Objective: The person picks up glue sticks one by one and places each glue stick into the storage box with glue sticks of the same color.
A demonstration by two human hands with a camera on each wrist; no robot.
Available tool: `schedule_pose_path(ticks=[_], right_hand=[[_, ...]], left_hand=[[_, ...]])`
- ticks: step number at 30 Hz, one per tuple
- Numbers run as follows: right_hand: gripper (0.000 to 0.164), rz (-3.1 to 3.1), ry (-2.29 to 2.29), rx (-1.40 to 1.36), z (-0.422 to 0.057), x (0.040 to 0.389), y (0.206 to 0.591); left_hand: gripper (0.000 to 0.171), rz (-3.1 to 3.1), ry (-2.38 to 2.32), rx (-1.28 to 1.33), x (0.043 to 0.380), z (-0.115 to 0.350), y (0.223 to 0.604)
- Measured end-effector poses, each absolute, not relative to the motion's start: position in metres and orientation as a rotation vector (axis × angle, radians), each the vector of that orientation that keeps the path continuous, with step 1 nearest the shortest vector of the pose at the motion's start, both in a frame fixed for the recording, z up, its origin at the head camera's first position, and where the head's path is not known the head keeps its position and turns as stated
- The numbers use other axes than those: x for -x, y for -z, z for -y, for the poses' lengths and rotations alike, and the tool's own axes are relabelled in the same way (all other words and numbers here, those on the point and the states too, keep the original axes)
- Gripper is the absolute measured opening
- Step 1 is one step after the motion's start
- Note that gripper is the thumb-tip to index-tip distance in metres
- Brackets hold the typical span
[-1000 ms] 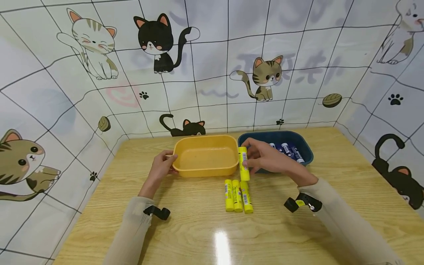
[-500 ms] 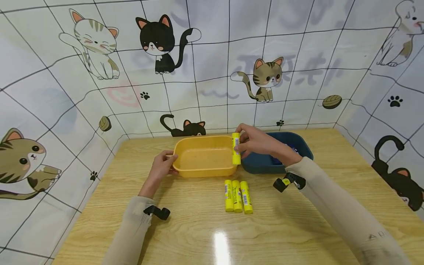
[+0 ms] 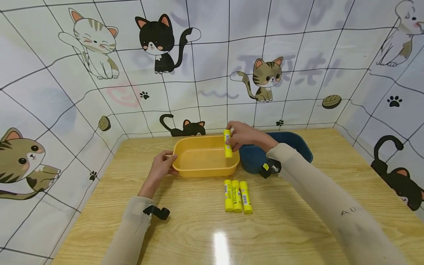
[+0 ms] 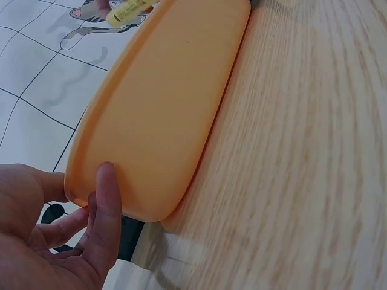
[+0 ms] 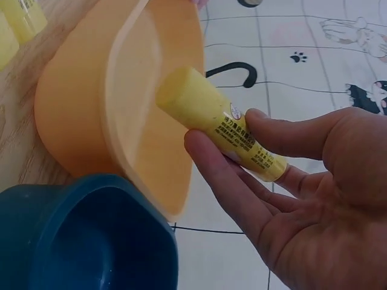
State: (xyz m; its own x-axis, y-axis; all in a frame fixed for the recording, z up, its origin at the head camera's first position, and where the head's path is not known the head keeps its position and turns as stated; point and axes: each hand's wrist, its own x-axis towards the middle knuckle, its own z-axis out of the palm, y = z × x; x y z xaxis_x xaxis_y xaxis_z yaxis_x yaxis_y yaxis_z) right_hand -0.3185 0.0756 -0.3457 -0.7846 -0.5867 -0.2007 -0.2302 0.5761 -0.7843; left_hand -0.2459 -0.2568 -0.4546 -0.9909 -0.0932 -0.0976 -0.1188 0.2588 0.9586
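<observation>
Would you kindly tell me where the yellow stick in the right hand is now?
In the head view, the right hand holds the yellow stick up at the right end of the yellow bin, with the blue bin just to the right.

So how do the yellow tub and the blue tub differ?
The left hand grips the yellow tub; no hand touches the blue tub. In the head view, the right forearm hides part of the blue tub, while the yellow tub is mostly visible. Both have open tops and rounded corners.

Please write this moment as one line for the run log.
left hand: grips yellow tray; right hand: holds yellow tube over tray; table: three yellow tubes, blue tray
</observation>
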Motion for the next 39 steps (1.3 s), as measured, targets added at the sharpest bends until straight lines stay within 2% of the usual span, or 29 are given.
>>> schedule_pose_path(ticks=[15,22,27,33,39], right_hand=[[0.056,-2.546,0.677,0.526,-0.046,0.344,0.372],[0.058,-2.601,0.484,0.532,-0.036,0.342,0.381],[0.046,-2.6,0.402,0.523,-0.032,0.339,0.385],[0.024,-2.64,0.408,0.494,-0.027,0.337,0.391],[0.02,-2.675,0.396,0.48,-0.022,0.337,0.394]], left_hand=[[0.047,-2.468,-1.894,0.205,0.246,0.259,0.456],[0.048,-2.426,-1.918,0.228,0.247,0.258,0.452],[0.046,-2.394,-1.912,0.237,0.238,0.251,0.433],[0.046,-2.445,-1.908,0.218,0.246,0.256,0.452],[0.046,-2.459,-1.909,0.209,0.248,0.259,0.457]])
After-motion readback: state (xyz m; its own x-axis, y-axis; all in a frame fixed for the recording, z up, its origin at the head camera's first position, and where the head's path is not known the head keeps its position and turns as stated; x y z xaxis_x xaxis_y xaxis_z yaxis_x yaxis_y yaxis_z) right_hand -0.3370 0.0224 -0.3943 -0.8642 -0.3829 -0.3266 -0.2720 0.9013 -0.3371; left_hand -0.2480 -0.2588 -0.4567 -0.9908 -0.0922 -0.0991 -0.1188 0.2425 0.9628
